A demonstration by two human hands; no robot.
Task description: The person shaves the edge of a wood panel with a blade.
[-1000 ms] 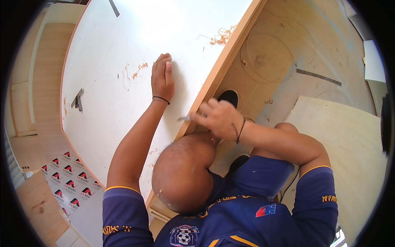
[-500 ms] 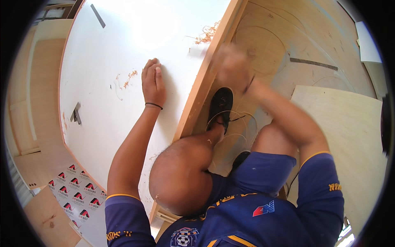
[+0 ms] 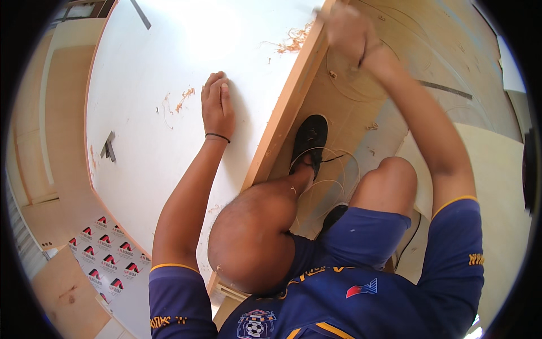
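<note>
My left hand lies flat on a large white panel, fingers stretched out and holding nothing. My right hand is closed at the far end of the panel's orange-brown edge. Something small pokes out of its fist over that edge, too blurred to name. Curly orange-brown shavings lie on the white surface next to the edge, and a smaller clump lies left of my left hand. My bent knee presses against the panel's near side.
Two dark flat strips lie crossed on the panel's left, and another dark strip lies at its far end. A similar strip rests on the wooden floor. Thin loops of edging curl around my shoe. A pale board stands at right.
My right hand has moved away from me along the panel's edge. My left hand keeps its place on the panel. The whole view has shifted slightly.
</note>
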